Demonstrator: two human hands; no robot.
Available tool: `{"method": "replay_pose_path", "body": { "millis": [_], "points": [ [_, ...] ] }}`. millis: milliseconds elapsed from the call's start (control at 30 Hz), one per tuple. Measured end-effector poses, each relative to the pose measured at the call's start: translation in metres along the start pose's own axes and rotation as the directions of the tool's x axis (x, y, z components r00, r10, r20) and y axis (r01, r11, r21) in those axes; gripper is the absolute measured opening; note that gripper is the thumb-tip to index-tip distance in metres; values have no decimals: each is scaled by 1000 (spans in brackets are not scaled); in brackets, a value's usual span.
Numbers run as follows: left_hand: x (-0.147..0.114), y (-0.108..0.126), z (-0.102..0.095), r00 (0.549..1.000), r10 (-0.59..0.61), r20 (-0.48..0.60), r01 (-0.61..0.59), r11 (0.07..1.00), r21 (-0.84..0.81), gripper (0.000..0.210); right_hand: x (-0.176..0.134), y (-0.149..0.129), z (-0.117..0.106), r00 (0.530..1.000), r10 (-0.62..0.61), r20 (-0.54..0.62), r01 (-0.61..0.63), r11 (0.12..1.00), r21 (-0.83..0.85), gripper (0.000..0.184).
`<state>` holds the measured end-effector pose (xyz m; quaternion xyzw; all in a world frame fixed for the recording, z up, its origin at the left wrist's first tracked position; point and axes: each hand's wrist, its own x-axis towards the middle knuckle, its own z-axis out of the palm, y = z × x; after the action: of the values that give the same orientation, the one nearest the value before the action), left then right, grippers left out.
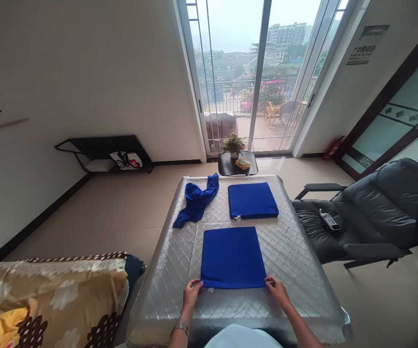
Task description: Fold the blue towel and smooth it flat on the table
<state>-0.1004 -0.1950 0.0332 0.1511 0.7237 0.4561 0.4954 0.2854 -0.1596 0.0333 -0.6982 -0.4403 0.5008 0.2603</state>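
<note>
A flat blue cloth (233, 258), roughly square, lies on the silver quilted table cover (168, 295). At its near left corner my left hand (192, 291) is closed, thumb and fingers pinching the edge; a small white tag (211, 290) sticks out beside it. My right hand (275, 290) pinches the near right corner in the same way. Beyond this piece is a neat stack of folded blue cloth (253, 199), also with a white tag. Left of the stack a crumpled blue cloth (196, 200) lies in a loose heap.
A black reclining chair (382, 203) with a white corded device (329, 220) on its seat stands at the right. A patterned sofa (60, 295) is at the near left. Past the table's far edge, a small black stand (226, 169) holds a potted plant (234, 145).
</note>
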Motion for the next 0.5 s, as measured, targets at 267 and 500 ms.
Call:
{"method": "replay_pose_path", "body": {
  "millis": [267, 500],
  "points": [
    [-21, -3, -17, 1000, -28, -8, 28, 999, -17, 58, -31, -4, 0, 998, 37, 59, -44, 992, 118, 32],
    [-46, 49, -20, 992, -61, 110, 87, 965, -249, 34, -51, -58, -22, 980, 65, 189, -137, 907, 399, 50]
  ]
}}
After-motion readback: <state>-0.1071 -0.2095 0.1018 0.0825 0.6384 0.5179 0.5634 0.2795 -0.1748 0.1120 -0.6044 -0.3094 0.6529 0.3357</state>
